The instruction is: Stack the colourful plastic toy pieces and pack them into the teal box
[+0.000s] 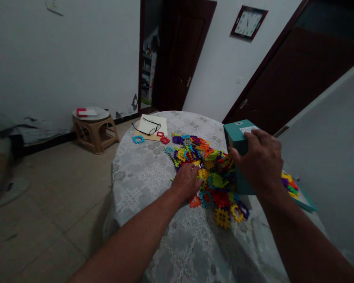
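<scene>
The person's right hand [261, 155] clasped a teal box [243, 179] between thumb and fingers, just beside a heap of bright toothed pieces [217, 181] on the round, cloth-covered table [135, 177]. The left hand [187, 181] lay across the heap's edge; whether it pinched any, I couldn't tell.

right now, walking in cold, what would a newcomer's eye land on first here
Most likely the heap of brightly coloured, notched plastic pieces on the round table with a grey-and-white patterned cloth, with the person's left hand at its left side. Next, the teal rectangular box gripped by the right hand at the heap's right, then the dark-red-framed square clock high on the white wall.
</scene>
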The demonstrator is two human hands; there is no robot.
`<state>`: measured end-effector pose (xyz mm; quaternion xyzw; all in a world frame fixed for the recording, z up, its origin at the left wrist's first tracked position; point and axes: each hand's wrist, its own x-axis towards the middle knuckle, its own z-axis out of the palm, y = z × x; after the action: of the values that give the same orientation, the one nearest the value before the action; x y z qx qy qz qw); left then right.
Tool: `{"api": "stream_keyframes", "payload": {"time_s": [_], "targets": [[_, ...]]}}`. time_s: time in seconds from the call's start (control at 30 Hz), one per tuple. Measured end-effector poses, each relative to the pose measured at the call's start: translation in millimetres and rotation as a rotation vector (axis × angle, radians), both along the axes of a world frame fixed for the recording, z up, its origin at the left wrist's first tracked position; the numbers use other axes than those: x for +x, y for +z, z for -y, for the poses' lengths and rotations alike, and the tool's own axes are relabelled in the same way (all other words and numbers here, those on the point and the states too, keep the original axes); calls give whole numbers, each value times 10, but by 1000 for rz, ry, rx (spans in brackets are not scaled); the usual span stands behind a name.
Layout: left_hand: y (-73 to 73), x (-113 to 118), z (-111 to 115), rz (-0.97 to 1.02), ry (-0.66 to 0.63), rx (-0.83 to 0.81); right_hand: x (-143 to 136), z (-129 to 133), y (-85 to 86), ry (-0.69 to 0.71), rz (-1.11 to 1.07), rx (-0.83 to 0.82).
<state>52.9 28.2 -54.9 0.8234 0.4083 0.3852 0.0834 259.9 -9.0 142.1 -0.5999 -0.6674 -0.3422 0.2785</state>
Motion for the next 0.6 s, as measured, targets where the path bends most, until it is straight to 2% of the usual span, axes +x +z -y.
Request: {"api": "stream_keyframes", "payload": {"time_s": [0.13,0.23,0.33,0.43,0.53,0.6], "targets": [[2,8,7,45,8,27,-60,23,96,36,-7,1],[64,-22,-13,92,8,56,-94,13,194,64,-20,-1],[204,-169,-107,151,124,94,-112,-16,294,73,-24,-3],[382,-498,-312,196,397,82,-122,-39,381,64,-37,16],[516,-979,-598,103,620,28,-118,-51,447,67,-59,56],[549,-1325,-788,15,714,-22,-99,-62,479,77,-79,74]]}}
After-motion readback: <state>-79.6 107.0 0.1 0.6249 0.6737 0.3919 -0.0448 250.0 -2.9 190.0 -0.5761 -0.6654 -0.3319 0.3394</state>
